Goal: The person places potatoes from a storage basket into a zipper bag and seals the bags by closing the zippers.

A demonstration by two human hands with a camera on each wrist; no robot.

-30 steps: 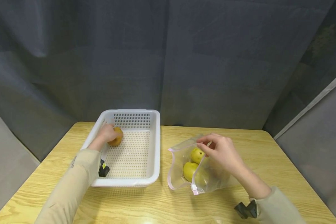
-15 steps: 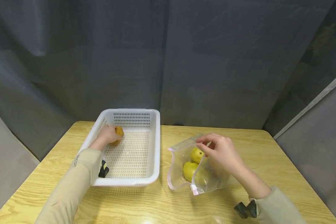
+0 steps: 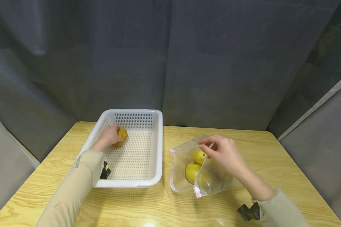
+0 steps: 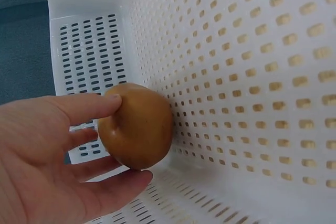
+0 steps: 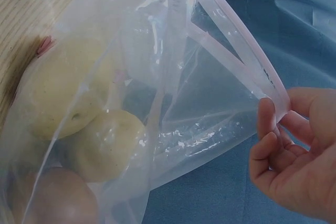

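In the white basket's left part, my left hand [image 3: 109, 136] holds a round orange-brown fruit [image 3: 122, 136]. The left wrist view shows the thumb on one side of this fruit [image 4: 142, 127] and fingertips at its underside, close to the perforated wall. My right hand [image 3: 223, 153] pinches the rim of a clear zip bag [image 3: 216, 183] between thumb and fingers, keeping its mouth spread. Two yellow fruits [image 3: 193, 172] lie in the bag. A brownish round fruit [image 5: 58, 198] shows through the plastic in the right wrist view.
The white perforated basket [image 3: 157, 151] stands left of the bag on a wooden table [image 3: 170, 208]. A dark curtain [image 3: 210, 63] hangs behind the table's far edge. A slider [image 3: 197, 190] sits at the bag's near corner.
My left hand has shifted slightly, and the orange-brown fruit has moved a little to the right and away inside the basket. My right hand and the bag have stayed put.
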